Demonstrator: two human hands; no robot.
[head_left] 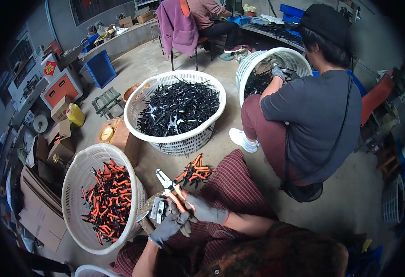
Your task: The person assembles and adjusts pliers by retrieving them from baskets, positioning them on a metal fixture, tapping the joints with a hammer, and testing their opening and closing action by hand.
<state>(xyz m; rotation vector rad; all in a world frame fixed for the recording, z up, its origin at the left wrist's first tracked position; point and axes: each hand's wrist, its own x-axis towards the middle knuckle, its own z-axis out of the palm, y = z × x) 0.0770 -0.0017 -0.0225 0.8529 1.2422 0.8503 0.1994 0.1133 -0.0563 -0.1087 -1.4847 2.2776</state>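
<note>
Pliers (176, 196) with a bright metal head and orange handles point up and to the left in front of my lap. My right hand (207, 210), in a grey glove, is closed round the handles from the right. At the lower handle end, my gloved left hand (169, 227) has its fingers closed on the grip; its fingertips are partly hidden. Just left of the hands, a small metal block fixture (158, 210) sits on a rough round stand (148, 225). Behind the pliers, a pile of orange-and-black handled tools (195, 172) lies on the floor.
A white basket (141, 184) of orange-handled tools stands at left. Another white basket (174, 138) holds black pieces. A co-worker (313, 115) crouches at right by a tilted basket (299, 56). Another person (207, 11) sits at the back. Cardboard (40, 210) leans at left.
</note>
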